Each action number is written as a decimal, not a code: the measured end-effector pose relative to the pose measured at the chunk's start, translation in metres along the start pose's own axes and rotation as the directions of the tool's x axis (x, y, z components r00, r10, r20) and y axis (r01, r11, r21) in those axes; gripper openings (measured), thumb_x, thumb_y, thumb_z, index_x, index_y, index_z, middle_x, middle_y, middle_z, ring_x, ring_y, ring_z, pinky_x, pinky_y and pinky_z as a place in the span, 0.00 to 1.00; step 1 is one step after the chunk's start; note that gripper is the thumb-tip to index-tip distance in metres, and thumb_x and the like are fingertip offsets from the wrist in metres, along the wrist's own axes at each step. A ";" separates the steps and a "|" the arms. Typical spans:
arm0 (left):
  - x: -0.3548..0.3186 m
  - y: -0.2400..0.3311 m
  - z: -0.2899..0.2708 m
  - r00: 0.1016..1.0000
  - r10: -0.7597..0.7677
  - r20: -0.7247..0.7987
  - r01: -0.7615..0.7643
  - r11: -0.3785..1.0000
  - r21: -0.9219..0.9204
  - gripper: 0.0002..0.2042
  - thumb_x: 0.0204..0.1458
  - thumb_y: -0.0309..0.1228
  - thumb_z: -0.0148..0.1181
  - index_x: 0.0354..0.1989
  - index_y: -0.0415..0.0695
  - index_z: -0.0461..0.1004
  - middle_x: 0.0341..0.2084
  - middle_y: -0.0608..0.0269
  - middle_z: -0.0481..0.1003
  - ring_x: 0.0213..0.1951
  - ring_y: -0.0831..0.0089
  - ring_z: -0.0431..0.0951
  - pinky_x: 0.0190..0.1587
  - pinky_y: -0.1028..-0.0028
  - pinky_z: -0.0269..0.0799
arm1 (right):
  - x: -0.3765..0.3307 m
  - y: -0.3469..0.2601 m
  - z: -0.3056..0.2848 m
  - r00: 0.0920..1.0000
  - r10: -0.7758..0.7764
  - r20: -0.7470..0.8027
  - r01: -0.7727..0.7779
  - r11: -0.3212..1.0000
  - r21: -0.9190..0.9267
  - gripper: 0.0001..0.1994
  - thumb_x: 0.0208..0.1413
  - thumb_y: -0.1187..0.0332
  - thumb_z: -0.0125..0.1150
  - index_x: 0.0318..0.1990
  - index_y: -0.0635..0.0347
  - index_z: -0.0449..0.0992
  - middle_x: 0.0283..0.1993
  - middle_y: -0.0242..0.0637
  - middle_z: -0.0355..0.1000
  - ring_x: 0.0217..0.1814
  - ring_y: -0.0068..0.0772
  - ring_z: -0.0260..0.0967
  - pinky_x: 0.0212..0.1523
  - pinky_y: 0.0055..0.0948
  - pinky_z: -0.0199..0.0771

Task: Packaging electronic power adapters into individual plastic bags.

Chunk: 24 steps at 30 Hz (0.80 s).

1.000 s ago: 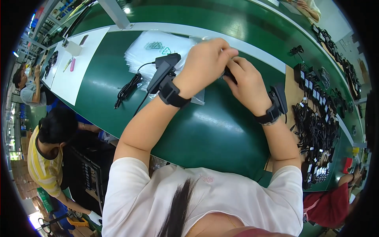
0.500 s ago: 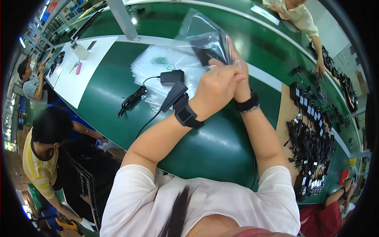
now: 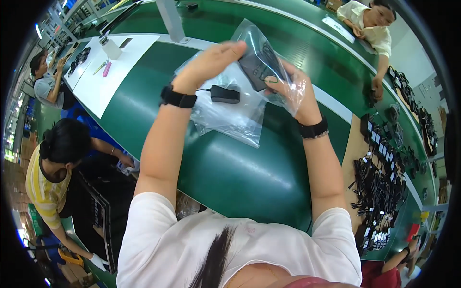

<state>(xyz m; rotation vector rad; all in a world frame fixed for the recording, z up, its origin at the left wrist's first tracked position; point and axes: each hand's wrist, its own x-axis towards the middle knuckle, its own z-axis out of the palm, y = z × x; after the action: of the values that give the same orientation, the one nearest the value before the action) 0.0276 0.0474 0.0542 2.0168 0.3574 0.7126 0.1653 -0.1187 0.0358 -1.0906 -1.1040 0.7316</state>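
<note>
My right hand grips a clear plastic bag with a black power adapter and its coiled cable inside. The thumb presses on the front of the bag, near a green printed mark. My left hand is stretched out with straight fingers, its fingertips by the bag's left edge; I cannot tell whether they touch it. Below it, a second black power adapter lies on a stack of clear plastic bags. Its cable runs left and is lost behind my left wrist.
Many black adapters with cables lie on a brown board to the right. A bottle and a pink-handled tool are on a white sheet at the left. A metal post stands beyond. Co-workers are at left and far right.
My left hand has let go of the bag and moved left, its fingers straightening. My right hand keeps the bag, now turned so its front shows. The view has shifted slightly.
</note>
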 end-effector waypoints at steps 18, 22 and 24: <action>-0.030 -0.010 0.035 0.975 -0.217 -0.045 0.123 0.697 -0.707 0.17 0.50 0.31 0.58 0.45 0.36 0.65 0.34 0.68 0.70 0.32 0.81 0.67 0.35 0.80 0.64 | 0.003 0.022 0.013 0.977 0.079 -0.199 -0.065 0.995 0.080 0.24 0.47 0.76 0.61 0.52 0.71 0.62 0.37 0.36 0.70 0.31 0.22 0.67 0.28 0.22 0.71; -0.039 -0.020 0.044 0.975 -0.204 0.089 0.196 0.596 -0.779 0.17 0.48 0.27 0.58 0.46 0.36 0.65 0.35 0.66 0.71 0.33 0.82 0.68 0.35 0.82 0.64 | 0.001 0.023 0.022 0.978 0.031 -0.208 -0.036 0.999 -0.019 0.20 0.47 0.76 0.61 0.48 0.70 0.65 0.38 0.37 0.70 0.32 0.23 0.68 0.31 0.21 0.72; -0.048 -0.015 0.059 0.980 -0.194 -0.039 0.090 0.614 -0.784 0.14 0.47 0.25 0.59 0.43 0.36 0.68 0.33 0.65 0.73 0.31 0.81 0.71 0.34 0.80 0.66 | -0.001 0.031 0.024 0.981 0.029 -0.194 -0.045 0.996 -0.079 0.19 0.46 0.75 0.62 0.47 0.69 0.65 0.38 0.37 0.69 0.34 0.23 0.68 0.32 0.21 0.72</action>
<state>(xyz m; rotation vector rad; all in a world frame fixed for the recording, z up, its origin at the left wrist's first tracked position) 0.0269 -0.0097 0.0019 1.0902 0.2117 0.7229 0.1438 -0.1022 0.0079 -1.2289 -0.9576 0.5999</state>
